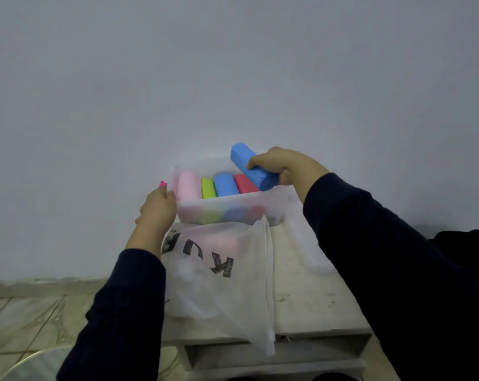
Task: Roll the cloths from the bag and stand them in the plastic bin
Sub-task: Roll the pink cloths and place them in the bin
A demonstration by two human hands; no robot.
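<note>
**Blue rolled cloth held over a bin of rolled cloths**

A pale grey wall point(233, 64) fills the upper half of the view. Below it stands a small white table point(310, 303) on a tiled floor point(26, 312). A translucent white bag point(222, 287) with dark printed letters lies on the table, draping over its front edge, with faint pink showing through it.

At the table's far end, against the wall, sits a frosted plastic bin point(233, 210). Inside, side by side, are four rolled cloths: a pink roll point(188, 185), a green roll point(208, 188), a blue roll point(226, 184) and a red roll point(245, 183).

The right hand point(288, 167), in a dark sleeve, has its fingers curled around a second blue rolled cloth point(250, 166), holding it tilted above the bin's right end. The left hand point(157, 207) grips the bin's left rim, fingers curled on it, just beside a small bright pink tab point(163, 183).
</note>
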